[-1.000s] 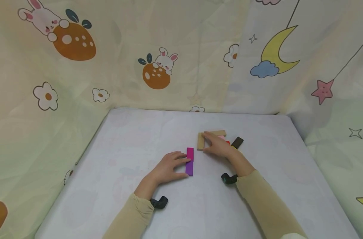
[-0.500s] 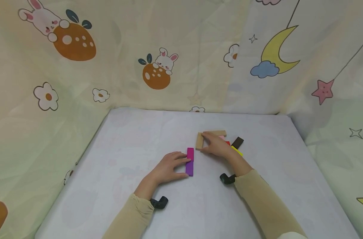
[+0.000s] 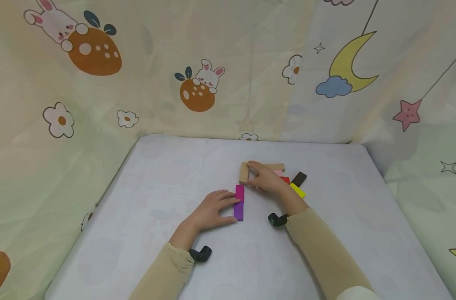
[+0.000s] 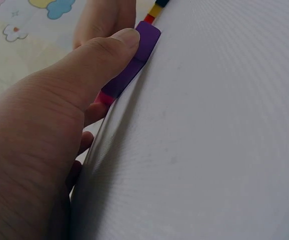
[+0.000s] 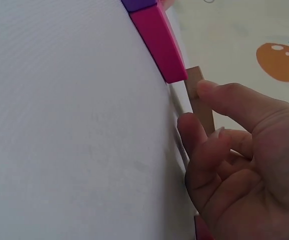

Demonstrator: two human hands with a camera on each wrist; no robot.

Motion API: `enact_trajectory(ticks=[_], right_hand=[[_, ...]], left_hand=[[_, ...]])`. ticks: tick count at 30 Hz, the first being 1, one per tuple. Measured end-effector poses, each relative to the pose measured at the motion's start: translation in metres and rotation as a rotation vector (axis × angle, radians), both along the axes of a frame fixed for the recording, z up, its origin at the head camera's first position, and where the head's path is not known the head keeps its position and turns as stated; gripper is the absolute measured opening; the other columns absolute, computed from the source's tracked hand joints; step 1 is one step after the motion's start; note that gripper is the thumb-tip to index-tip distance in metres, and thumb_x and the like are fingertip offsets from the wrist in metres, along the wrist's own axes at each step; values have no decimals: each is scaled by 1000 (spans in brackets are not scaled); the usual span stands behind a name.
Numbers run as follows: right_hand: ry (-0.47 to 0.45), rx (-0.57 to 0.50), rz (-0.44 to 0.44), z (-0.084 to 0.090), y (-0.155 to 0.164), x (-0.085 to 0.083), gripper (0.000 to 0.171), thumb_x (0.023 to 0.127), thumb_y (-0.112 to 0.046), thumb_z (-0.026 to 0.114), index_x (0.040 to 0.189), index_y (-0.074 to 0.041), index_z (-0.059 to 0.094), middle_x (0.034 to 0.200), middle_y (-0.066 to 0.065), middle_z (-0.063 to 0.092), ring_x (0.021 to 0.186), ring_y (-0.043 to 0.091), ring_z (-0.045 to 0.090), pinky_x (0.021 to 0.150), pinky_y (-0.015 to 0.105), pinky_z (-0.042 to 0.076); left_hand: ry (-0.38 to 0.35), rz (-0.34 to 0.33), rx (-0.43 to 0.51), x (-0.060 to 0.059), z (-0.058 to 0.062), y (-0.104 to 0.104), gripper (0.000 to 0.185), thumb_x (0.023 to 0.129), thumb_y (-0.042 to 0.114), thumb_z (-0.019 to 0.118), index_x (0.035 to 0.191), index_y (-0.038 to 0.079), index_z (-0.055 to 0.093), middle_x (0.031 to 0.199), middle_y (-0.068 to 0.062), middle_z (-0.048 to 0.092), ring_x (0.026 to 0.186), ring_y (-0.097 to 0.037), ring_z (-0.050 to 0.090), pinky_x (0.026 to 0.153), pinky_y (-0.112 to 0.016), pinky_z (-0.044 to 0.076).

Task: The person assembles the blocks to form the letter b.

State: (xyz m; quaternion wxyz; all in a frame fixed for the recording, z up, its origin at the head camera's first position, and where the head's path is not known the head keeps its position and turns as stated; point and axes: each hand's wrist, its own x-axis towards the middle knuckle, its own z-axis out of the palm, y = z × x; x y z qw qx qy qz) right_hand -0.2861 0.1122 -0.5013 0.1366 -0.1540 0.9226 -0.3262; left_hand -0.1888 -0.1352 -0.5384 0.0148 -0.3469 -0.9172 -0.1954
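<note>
A purple block [image 3: 238, 211] and a magenta block [image 3: 240, 193] lie end to end in a line on the white-covered table. My left hand [image 3: 210, 210] holds the purple block, with the thumb at its near end and the index finger by the joint between the two. Just beyond the magenta block, my right hand [image 3: 267, 179] pinches a plain wooden block [image 3: 244, 173] between thumb and fingers. In the right wrist view the thumb presses on this wooden block [image 5: 197, 95], close to the magenta block's [image 5: 159, 42] far end.
Behind and right of my right hand lie another wooden block [image 3: 274, 166], a pink block [image 3: 278, 172], a red block [image 3: 285, 180], a yellow block [image 3: 297, 190] and a dark brown block [image 3: 299, 179]. A printed cloth [image 3: 153, 62] hangs round the table.
My right hand has moved left with the wooden block, bringing it close to the magenta block's far end. More of the red and yellow blocks shows. The left hand has stayed in place.
</note>
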Motion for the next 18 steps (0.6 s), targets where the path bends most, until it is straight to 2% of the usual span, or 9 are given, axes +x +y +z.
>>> enact_trajectory(ticks=[4, 6, 9, 11, 13, 18], right_hand=[[-47, -20, 18, -1, -4, -3, 77, 75, -45, 71, 141, -36, 32, 150, -7, 26, 112, 22, 48, 73, 30, 55], [-85, -41, 20, -2, -5, -4, 77, 75, -45, 71, 140, -38, 31, 150, -9, 26, 104, 24, 52, 65, 28, 55], [-118, -58, 26, -2, -7, -4, 75, 76, -45, 71, 140, -40, 31, 149, -10, 26, 99, 24, 53, 63, 27, 53], [-137, -64, 27, -2, -8, -4, 74, 76, -44, 71, 139, -41, 31, 149, -11, 26, 101, 25, 53, 64, 30, 54], [-140, -58, 25, -1, -9, -3, 73, 77, -43, 71, 139, -41, 33, 149, -11, 27, 109, 23, 49, 71, 32, 54], [-125, -37, 0, -2, -10, -3, 65, 79, -45, 67, 137, -42, 36, 148, -10, 31, 113, 23, 50, 83, 36, 53]], left_hand=[[1, -1, 1, -1, -1, 0, 64, 76, 71, 50, 133, 41, 43, 138, 12, 42, 132, -15, 33, 111, -42, 27], [5, -1, 2, -1, -1, 0, 65, 76, 71, 50, 133, 41, 43, 138, 12, 42, 132, -15, 33, 112, -42, 26], [12, 3, -3, -2, -1, 1, 65, 76, 71, 50, 133, 41, 44, 137, 12, 42, 132, -15, 33, 112, -41, 26], [11, 5, -6, -2, -1, 1, 65, 76, 71, 50, 133, 41, 44, 137, 12, 43, 132, -14, 33, 112, -41, 26], [5, 7, -9, -2, 0, 1, 65, 76, 72, 50, 133, 41, 44, 137, 12, 42, 132, -14, 33, 112, -41, 26], [-15, 16, -10, -1, 0, 2, 64, 76, 71, 51, 132, 41, 44, 137, 13, 42, 132, -13, 32, 112, -40, 25]])
